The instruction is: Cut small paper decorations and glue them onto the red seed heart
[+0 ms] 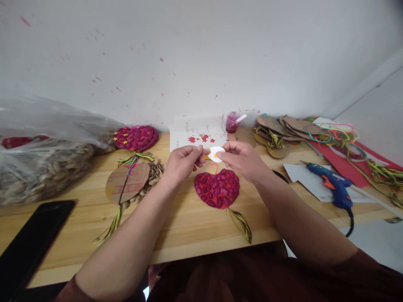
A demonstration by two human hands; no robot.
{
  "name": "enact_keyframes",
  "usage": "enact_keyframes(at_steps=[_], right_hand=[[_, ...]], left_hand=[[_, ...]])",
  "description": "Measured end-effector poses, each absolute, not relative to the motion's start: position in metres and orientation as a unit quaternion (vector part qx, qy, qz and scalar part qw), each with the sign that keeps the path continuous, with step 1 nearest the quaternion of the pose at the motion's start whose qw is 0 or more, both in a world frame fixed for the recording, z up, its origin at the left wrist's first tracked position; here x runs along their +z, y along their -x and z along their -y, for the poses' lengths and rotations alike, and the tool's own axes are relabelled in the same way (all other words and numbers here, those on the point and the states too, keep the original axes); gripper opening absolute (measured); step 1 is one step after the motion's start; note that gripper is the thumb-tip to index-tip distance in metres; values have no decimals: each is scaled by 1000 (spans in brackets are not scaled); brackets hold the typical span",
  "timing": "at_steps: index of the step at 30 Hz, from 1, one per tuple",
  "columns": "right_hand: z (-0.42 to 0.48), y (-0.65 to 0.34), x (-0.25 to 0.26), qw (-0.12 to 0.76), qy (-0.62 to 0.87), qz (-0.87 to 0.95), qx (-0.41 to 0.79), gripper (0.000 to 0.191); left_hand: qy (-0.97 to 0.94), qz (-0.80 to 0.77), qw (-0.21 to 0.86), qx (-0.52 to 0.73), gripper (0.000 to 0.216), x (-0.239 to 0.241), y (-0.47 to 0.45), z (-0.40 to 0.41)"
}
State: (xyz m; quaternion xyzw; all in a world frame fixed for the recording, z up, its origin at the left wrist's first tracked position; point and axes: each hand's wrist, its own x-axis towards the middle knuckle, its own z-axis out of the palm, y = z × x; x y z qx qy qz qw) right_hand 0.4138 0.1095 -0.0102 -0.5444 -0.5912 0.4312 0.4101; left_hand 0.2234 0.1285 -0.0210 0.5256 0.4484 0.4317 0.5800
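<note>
Above the table, my right hand point(241, 158) pinches a small white piece of paper point(215, 153) that bears a yellow star sticker point(215, 156). My left hand point(188, 160) is closed close beside it, thumb and forefinger together. A bit of yellow shows by its fingertips, too small to name. Below both hands lies a heart-shaped ornament point(217, 188) covered in magenta-painted shells or nuts, with an orange loop point(214, 168) on top and a green and black thread tassel point(242, 224) underneath.
A blue glue gun point(335, 182) rests on white paper at right, near cardboard shapes point(283, 126). Leftward are a star-dotted magenta ornament point(135, 137), a cardboard disc point(127, 182), a phone point(39, 239) and a plastic bag point(47, 167). Behind stand red-star sheets point(181, 136) and a paint cup point(232, 123).
</note>
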Motion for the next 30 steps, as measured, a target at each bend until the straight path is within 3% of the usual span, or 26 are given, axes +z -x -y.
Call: enact_keyframes(at_steps=[6,16,22,30], right_hand=[[-110,-414,-11,408,550,593,424,24],[-110,-414,-12,399,537,599,441,23],[-110,-415,-13,403,531,596,448,24],[-110,-415,-12,394,541,595,445,23]], left_hand=[[-551,-475,550,411,40,-23,-224,-131],[-625,-475,532,318,35,-26,-229,-125],[-626,-484,522,320,52,-26,-226,-128],[-601,-472,541,349,35,-24,-227,-128]])
